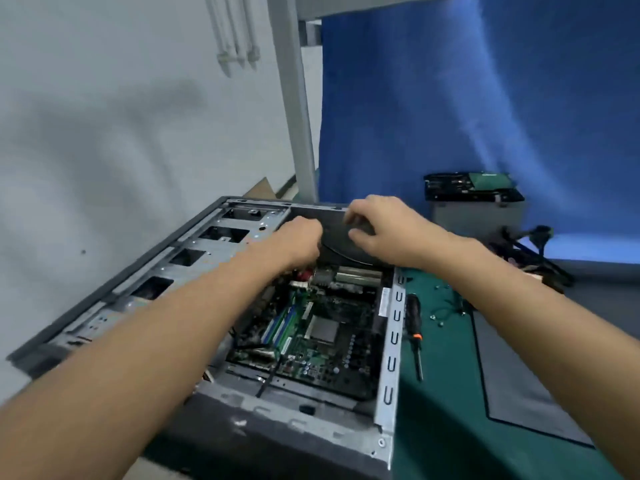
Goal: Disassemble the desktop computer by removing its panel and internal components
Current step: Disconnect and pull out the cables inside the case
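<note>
The desktop computer case [389,341] lies on its side on the green-matted desk [446,393], open face up, with the motherboard [322,337] exposed inside. Both hands reach to the far end of the case. The right hand [384,230] has its thumb and curled fingers [348,213] pinched on the upper edge of a black component [341,249] seated there. The left hand [298,240] is curled just beside it, fingers tucked down out of sight, so I cannot tell whether they hold anything. A black-and-orange screwdriver [414,327] lies on the mat just right of the case, with loose screws [437,318] near it. Farther back stands a grey box [476,220] with black cables [535,249] beside it.
</note>
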